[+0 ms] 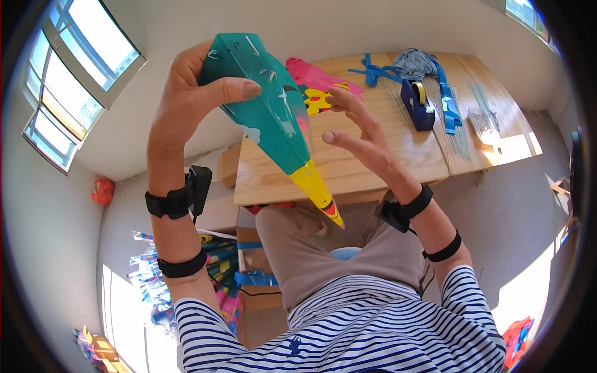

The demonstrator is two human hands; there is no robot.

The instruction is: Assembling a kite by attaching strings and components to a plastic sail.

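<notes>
My left hand point(186, 99) is raised and grips the wide upper end of what looks like a folded kite point(273, 118), thumb across its front and fingers behind. The kite is shiny, green above and yellow toward its narrow tip, which slants down to the right over my lap. A small red marking shows near that tip. To the right of the kite, my right hand point(367, 133) is open, thumb and fingers apart, with nothing visible between them. Whether a fingertip brushes the kite's edge, I cannot tell.
On the wooden table point(398, 161) lie pink and yellow printed sheets point(311, 74), blue ribbons point(376, 71), thin clear rods point(398, 102) and a dark blue tape dispenser point(416, 105). An open carton point(258, 301) stands lower left beside many wrapped bundles point(152, 283) on the floor.
</notes>
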